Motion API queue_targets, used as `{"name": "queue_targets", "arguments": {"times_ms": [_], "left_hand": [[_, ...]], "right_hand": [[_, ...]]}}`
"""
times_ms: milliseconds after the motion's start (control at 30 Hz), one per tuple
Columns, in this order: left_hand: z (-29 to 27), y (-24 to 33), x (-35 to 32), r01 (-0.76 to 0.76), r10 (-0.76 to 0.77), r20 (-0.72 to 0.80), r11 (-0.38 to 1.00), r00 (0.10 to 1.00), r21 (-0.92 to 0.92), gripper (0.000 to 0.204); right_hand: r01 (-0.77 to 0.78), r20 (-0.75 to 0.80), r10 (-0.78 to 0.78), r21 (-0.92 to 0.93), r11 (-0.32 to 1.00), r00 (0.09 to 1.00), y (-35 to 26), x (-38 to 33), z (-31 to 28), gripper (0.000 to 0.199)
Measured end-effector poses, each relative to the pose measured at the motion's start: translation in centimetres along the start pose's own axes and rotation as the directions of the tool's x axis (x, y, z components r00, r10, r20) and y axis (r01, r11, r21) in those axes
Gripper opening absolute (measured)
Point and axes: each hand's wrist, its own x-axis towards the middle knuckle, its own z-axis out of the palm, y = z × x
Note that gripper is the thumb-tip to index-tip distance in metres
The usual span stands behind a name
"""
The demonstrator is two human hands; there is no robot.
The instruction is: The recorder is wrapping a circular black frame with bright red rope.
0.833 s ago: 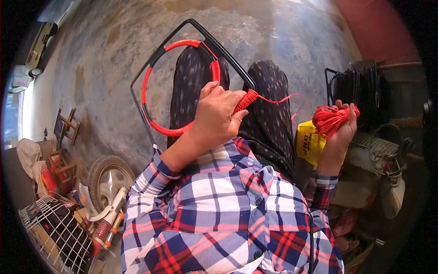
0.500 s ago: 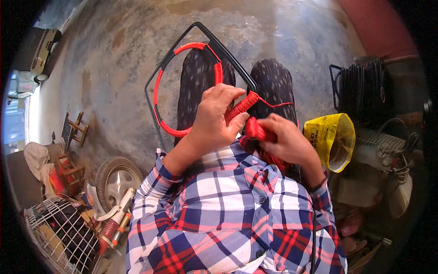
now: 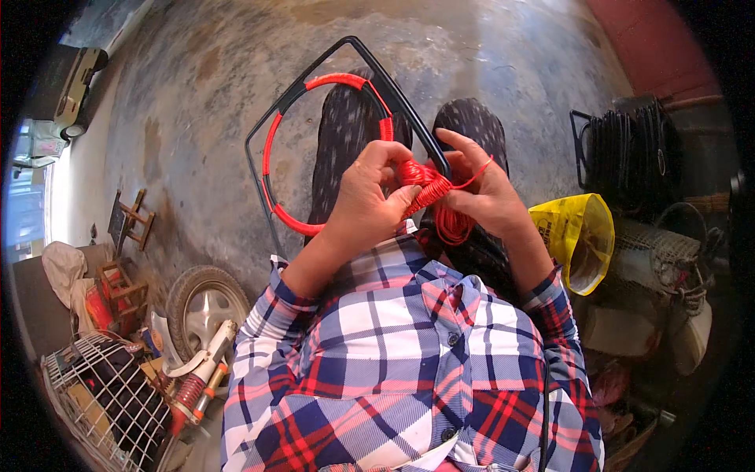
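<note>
Over the lap, L hand (image 3: pixel 366 206) was curled shut, fingers pinching the red cord (image 3: pixel 429 189) where it wrapped the black frame (image 3: pixel 409 118). R hand (image 3: pixel 484 197) sat just beside, fingers closed on the cord bundle, one strand looped over its index finger. Frame w/ red-wrapped ring (image 3: pixel 271 153) rested on both knees, tilted toward the concrete floor (image 3: pixel 197 102). Yellow bag (image 3: pixel 578 236) lay near R forearm; stacked black frames (image 3: pixel 629 145) farther right.

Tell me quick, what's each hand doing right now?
Left hand: closed, pinching the red cord wrapping on the black frame.
Right hand: closed on the loose bundle of red cord.
</note>
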Motion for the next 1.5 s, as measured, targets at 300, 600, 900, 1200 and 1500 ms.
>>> {"name": "queue_targets", "arguments": {"times_ms": [300, 600, 900, 1200, 1500], "left_hand": [[0.6, -1.4, -0.3, -0.080, 0.040, -0.147, 0.957, 0.988, -0.278, 0.036], [-0.2, -1.9, -0.5, -0.369, 0.378, -0.029, 0.915, 0.925, 0.165, 0.049], [1.2, -2.1, -0.8, -0.468, 0.351, 0.311, 0.597, 0.883, 0.652, 0.050], [0.9, 0.9, -0.3, -0.480, 0.411, 0.249, 0.738, 0.877, 0.475, 0.039], [-0.1, 1.9, -0.7, -0.408, 0.421, 0.075, 0.797, 0.904, 0.446, 0.032]], "right_hand": [[0.132, -0.224, -0.338, -0.624, 0.770, 0.914, -2.7, 0.1, 2.2, 0.034], [0.293, -0.488, -0.269, -0.029, 0.956, 0.830, -2.4, 1.0, 0.8, 0.028], [-0.101, -0.095, 0.046, -0.751, 0.652, 0.994, -3.0, -3.5, -2.8, 0.021], [0.040, -0.420, 0.079, 0.267, 0.963, 0.904, -0.9, -7.6, -6.5, 0.022], [0.252, -0.537, -0.061, 0.288, 0.924, 0.841, -0.6, -10.4, -9.4, 0.026]]}}
